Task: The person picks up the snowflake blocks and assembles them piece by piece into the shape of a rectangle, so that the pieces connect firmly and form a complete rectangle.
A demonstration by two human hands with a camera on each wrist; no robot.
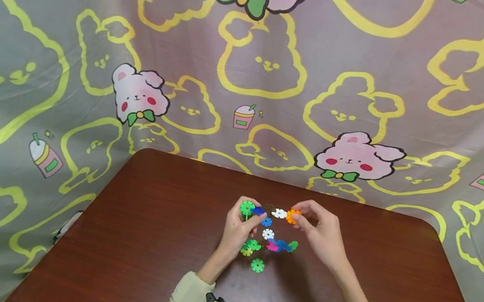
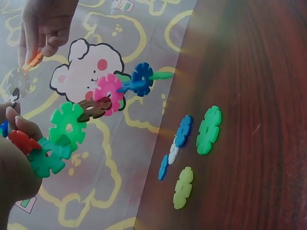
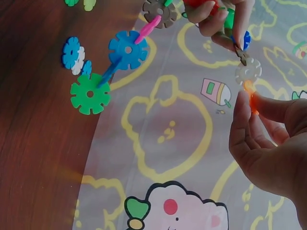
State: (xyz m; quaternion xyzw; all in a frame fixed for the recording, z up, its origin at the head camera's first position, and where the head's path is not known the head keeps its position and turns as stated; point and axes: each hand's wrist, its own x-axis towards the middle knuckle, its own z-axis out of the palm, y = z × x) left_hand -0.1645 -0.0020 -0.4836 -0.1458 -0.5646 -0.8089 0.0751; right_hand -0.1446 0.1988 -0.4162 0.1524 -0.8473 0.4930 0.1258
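Note:
A chain of slotted, flower-shaped plastic discs is held up between both hands above the table. My left hand grips it, fingers curled around its middle, partly hiding a red disc. From that hand one end hangs out over green, brown, pink and blue discs to a green disc. At the other end, a brown disc by the left fingertips joins a whitish disc. Attached to that is an orange disc, which my right hand pinches between thumb and fingers.
Loose discs lie on the brown table beneath the chain: a green one, a yellow-green one, and blue and white ones close together. A patterned cloth hangs behind the table and along its sides.

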